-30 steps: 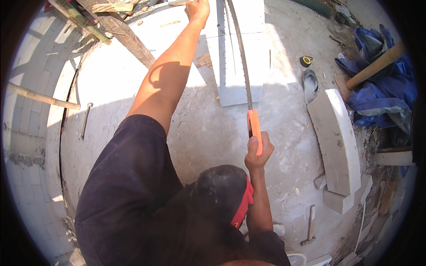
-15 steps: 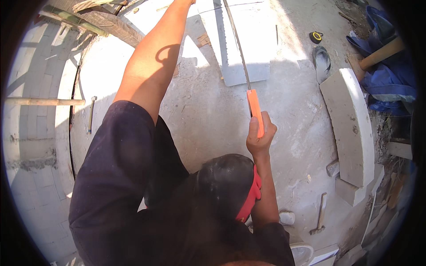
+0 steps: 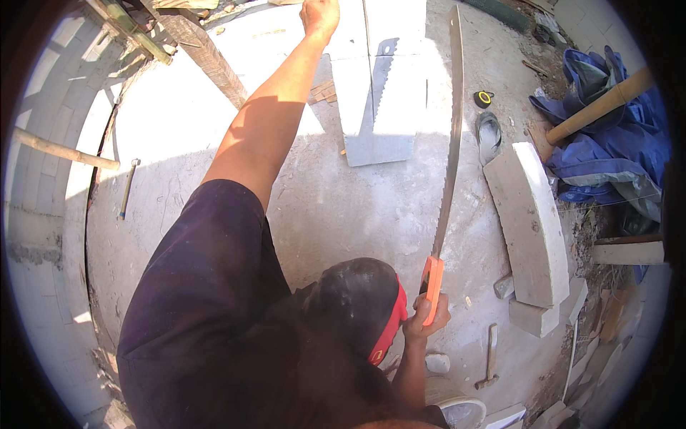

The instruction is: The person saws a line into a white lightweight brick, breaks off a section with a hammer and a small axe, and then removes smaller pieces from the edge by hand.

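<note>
Above floor (image 3: 343, 207), saw (image 3: 451, 168) has apparently left the block (image 3: 396, 107).

No word, number, brand or sign can be read. A small yellow mark (image 3: 378, 354) stands on the red trim (image 3: 393, 325) of the dark clothing at the right knee, too small and blurred to make out. On the black-and-yellow tape measure (image 3: 483, 99) lying on the floor (image 3: 336, 204), and on the orange saw handle (image 3: 433, 286) in the right hand (image 3: 427, 314), no lettering is legible.
</note>
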The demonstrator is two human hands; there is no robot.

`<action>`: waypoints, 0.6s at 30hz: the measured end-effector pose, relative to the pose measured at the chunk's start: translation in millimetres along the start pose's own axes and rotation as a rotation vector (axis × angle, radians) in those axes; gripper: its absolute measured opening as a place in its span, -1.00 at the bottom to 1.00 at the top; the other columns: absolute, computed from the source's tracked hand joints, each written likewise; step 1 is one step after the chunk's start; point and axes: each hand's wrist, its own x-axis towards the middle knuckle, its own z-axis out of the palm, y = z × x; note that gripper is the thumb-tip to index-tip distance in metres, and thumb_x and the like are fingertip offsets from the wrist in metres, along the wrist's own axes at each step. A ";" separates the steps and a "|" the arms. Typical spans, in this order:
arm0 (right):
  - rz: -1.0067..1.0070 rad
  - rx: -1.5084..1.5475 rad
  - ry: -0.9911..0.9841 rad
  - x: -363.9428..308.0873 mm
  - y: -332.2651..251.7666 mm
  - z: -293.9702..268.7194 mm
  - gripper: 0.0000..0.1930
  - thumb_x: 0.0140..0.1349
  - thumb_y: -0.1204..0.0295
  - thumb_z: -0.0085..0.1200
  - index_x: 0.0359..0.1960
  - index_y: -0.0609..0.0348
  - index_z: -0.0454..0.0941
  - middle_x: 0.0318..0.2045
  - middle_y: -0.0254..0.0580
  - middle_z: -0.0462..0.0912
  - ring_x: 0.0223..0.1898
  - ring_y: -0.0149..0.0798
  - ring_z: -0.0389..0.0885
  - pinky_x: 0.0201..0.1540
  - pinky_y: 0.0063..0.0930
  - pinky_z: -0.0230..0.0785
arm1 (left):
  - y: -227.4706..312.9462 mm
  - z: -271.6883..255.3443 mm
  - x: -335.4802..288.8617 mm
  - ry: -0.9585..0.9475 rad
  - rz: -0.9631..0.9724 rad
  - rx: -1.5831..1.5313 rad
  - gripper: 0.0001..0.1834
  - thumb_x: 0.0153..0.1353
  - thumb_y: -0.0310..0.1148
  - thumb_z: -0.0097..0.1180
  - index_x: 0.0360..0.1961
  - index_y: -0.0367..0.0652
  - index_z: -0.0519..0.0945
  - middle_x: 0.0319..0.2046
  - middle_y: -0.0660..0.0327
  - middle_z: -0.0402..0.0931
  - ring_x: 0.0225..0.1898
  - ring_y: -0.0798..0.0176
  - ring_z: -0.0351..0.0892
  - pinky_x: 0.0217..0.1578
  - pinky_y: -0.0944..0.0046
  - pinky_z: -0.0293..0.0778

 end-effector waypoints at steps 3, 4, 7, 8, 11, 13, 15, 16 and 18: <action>-0.001 -0.166 0.045 21.4 31.1 7.3 -0.69 0.40 0.26 0.05 -0.41 0.28 0.44 -0.62 -0.15 0.47 -0.63 -0.24 0.44 -0.55 -0.33 0.21 | 10.3 -12.8 -41.0 0.002 0.040 -0.033 -0.20 0.26 0.18 0.12 0.30 -0.26 0.44 0.12 -0.30 0.53 0.22 -0.27 0.48 0.23 -0.07 0.37; 0.028 -0.317 0.092 27.4 44.7 7.1 -0.71 0.40 0.28 0.06 -0.38 0.28 0.44 -0.61 -0.15 0.47 -0.61 -0.21 0.45 -0.53 -0.30 0.24 | 12.3 -11.4 -54.9 -0.013 0.075 -0.029 -0.17 0.28 0.18 0.13 0.34 -0.29 0.39 0.18 -0.28 0.50 0.28 -0.24 0.43 0.26 -0.07 0.34; 0.016 -0.491 0.134 38.9 81.4 -6.1 -0.72 0.39 0.28 0.10 -0.36 0.27 0.45 -0.59 0.00 0.54 -0.58 0.06 0.53 -0.49 -0.09 0.30 | 12.6 -16.2 -95.0 0.059 0.327 -0.065 -0.19 0.29 0.11 0.21 0.31 -0.33 0.35 0.09 -0.27 0.48 0.19 -0.25 0.45 0.23 -0.10 0.34; -0.012 -0.642 0.159 36.3 95.2 -13.2 -0.70 0.40 0.26 0.10 -0.38 0.26 0.44 -0.60 0.07 0.54 -0.57 0.16 0.54 -0.49 -0.01 0.28 | 15.1 -20.7 -108.2 0.048 0.392 -0.106 -0.19 0.27 0.09 0.26 0.29 -0.33 0.33 0.01 -0.24 0.48 0.12 -0.25 0.45 0.20 -0.13 0.33; 0.126 -0.780 0.047 18.1 117.1 -31.1 -0.71 0.35 0.22 0.15 -0.23 0.25 0.52 -0.47 0.09 0.63 -0.45 0.20 0.62 -0.37 0.05 0.40 | 23.2 -36.9 -148.7 0.060 0.533 -0.159 -0.20 0.25 0.05 0.29 0.28 -0.33 0.32 0.03 -0.18 0.42 0.12 -0.20 0.40 0.21 -0.13 0.30; 0.217 -0.895 -0.013 19.4 132.1 -40.4 -0.68 0.31 0.22 0.18 -0.13 0.24 0.56 -0.40 0.03 0.66 -0.39 0.14 0.66 -0.31 0.01 0.48 | 40.8 -35.8 -181.1 0.080 0.592 -0.141 -0.26 0.27 -0.03 0.29 0.28 -0.31 0.35 0.07 -0.16 0.43 0.15 -0.17 0.42 0.21 -0.10 0.33; 0.293 -0.976 -0.063 16.3 144.8 -50.0 -0.63 0.27 0.21 0.22 -0.09 0.28 0.52 -0.22 0.04 0.67 -0.15 0.14 0.66 -0.13 0.03 0.48 | 50.3 -36.7 -197.1 0.084 0.630 -0.124 -0.31 0.28 -0.10 0.30 0.28 -0.30 0.37 0.12 -0.11 0.43 0.18 -0.11 0.43 0.23 -0.06 0.33; 0.306 -0.992 -0.050 15.1 143.9 -55.5 -0.63 0.27 0.21 0.22 -0.09 0.28 0.52 -0.22 0.04 0.67 -0.15 0.14 0.66 -0.13 0.03 0.48 | 47.0 -42.5 -198.1 0.074 0.651 -0.120 -0.29 0.27 -0.11 0.32 0.29 -0.31 0.36 0.14 -0.10 0.41 0.18 -0.09 0.42 0.23 -0.06 0.33; 0.288 -1.048 -0.156 32.8 133.7 -49.4 -0.53 0.23 0.23 0.26 0.02 0.35 0.48 -0.03 0.11 0.60 0.06 0.17 0.55 0.06 0.01 0.43 | 46.1 -49.2 -198.4 0.029 0.643 -0.106 -0.12 0.20 -0.06 0.39 0.38 -0.29 0.25 0.21 -0.11 0.35 0.26 -0.12 0.35 0.28 -0.09 0.29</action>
